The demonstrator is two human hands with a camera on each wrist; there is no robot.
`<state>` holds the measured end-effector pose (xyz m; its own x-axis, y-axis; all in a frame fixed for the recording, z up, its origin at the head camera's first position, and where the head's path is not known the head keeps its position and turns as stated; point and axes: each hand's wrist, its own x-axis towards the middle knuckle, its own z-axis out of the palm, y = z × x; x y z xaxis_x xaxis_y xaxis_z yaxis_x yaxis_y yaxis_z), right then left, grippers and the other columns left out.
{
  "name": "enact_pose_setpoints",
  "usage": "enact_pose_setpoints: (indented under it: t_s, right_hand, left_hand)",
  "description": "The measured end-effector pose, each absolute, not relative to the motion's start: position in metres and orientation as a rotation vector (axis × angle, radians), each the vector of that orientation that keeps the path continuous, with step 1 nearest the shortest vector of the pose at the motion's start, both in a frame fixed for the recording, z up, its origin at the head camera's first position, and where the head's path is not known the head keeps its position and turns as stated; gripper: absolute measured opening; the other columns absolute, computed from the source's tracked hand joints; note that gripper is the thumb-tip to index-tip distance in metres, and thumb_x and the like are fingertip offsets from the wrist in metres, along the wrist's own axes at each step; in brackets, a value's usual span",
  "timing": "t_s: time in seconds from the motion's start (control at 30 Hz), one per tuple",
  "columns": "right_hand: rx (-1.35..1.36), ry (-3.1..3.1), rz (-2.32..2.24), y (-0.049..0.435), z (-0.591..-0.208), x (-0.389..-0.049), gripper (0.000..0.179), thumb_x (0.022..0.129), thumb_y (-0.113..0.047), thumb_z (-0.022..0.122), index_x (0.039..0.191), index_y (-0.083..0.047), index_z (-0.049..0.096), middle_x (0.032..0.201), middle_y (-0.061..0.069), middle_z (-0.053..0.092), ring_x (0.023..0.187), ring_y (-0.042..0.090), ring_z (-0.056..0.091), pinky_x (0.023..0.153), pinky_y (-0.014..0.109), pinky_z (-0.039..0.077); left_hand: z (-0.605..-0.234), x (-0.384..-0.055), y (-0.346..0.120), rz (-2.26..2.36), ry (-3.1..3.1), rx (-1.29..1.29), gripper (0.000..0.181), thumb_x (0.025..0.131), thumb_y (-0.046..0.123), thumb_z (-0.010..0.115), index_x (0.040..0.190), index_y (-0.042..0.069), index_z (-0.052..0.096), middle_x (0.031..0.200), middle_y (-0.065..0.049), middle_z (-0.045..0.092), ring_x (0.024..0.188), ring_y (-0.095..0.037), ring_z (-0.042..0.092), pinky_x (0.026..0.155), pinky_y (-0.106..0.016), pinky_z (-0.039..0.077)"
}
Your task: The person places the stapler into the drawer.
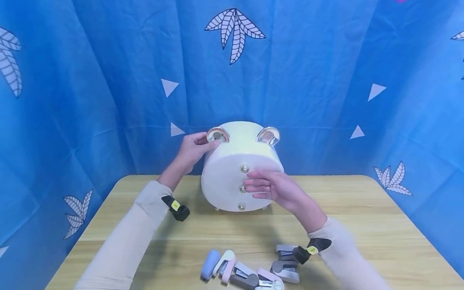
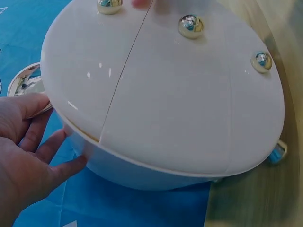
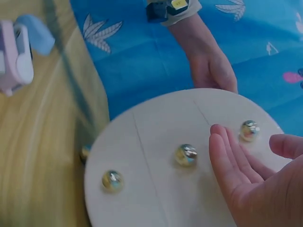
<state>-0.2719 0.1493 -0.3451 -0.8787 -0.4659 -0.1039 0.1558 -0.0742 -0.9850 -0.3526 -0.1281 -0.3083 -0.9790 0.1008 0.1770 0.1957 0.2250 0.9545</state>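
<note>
A white, rounded drawer box (image 1: 218, 182) stands on the table, its front split by thin seams and bearing three gold knobs. Two shiny gold ears stick up from its top. My left hand (image 1: 194, 152) pinches the left ear (image 2: 29, 82) at the box's upper side, the other fingers spread along the wall in the left wrist view. In front of the box is my right hand (image 1: 273, 187), fingers extended and palm turned sideways, holding nothing. In the right wrist view its fingertips overlap the front between the middle knob (image 3: 186, 155) and the top knob (image 3: 249, 130).
Several small staplers lie near the front of the wooden table (image 1: 176, 265): a blue one (image 1: 210, 264), a pink-and-white one (image 1: 271, 282) and grey ones (image 1: 286, 271) among them. A blue patterned curtain (image 1: 311, 67) surrounds the table's back and sides.
</note>
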Motion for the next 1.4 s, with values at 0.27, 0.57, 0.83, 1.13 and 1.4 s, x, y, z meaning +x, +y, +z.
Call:
enact_pose_setpoints:
  t_s: [0.27,0.57,0.83,1.13,1.4]
  right_hand:
    - [-0.283,1.645,-1.999,0.137,-0.343,-0.280,0.062,0.110,-0.040,0.043,0.151,0.006,0.040,0.145,0.019,0.058,0.120,0.022,0.069,0.103,0.035,0.056]
    - [-0.218,1.635,-2.014,0.131,-0.335,-0.285,0.056,0.109,-0.033,0.048,0.149,0.005,0.043,0.135,0.014,0.068,0.114,0.019,0.071,0.099,0.032,0.058]
    - [-0.153,1.652,-2.034,0.127,-0.334,-0.284,0.056,0.107,-0.035,0.053,0.147,0.003,0.047,0.116,0.003,0.076,0.105,0.013,0.074,0.096,0.028,0.058]
    - [-0.123,1.737,-2.006,0.121,-0.333,-0.273,0.052,0.107,-0.033,0.053,0.145,0.003,0.049,0.138,0.018,0.064,0.118,0.021,0.069,0.107,0.035,0.053]
    - [-0.143,1.806,-1.961,0.121,-0.333,-0.251,0.052,0.105,-0.035,0.056,0.141,0.004,0.053,0.130,0.016,0.070,0.117,0.024,0.070,0.114,0.046,0.046]
  left_hand:
    - [-0.304,-0.354,-0.131,-1.876,-2.404,-0.334,0.030,0.093,0.019,0.076,0.113,-0.003,0.072,0.093,-0.003,0.074,0.093,-0.016,0.063,0.102,-0.045,0.051]
    - [-0.296,-0.356,-0.134,-1.900,-2.510,-0.297,0.041,0.095,0.024,0.074,0.131,0.005,0.068,0.131,-0.018,0.069,0.126,-0.030,0.062,0.113,-0.052,0.047]
    - [-0.296,-0.356,-0.136,-1.905,-2.541,-0.301,0.044,0.096,0.025,0.072,0.135,0.006,0.066,0.137,-0.017,0.066,0.132,-0.031,0.058,0.115,-0.051,0.045]
    - [-0.303,-0.354,-0.140,-1.913,-2.520,-0.327,0.044,0.096,0.026,0.073,0.134,0.005,0.066,0.135,-0.018,0.067,0.131,-0.032,0.060,0.112,-0.050,0.048]
    - [-0.303,-0.353,-0.139,-1.869,-2.522,-0.324,0.042,0.094,0.027,0.075,0.129,0.004,0.070,0.129,-0.019,0.070,0.124,-0.031,0.064,0.104,-0.047,0.054]
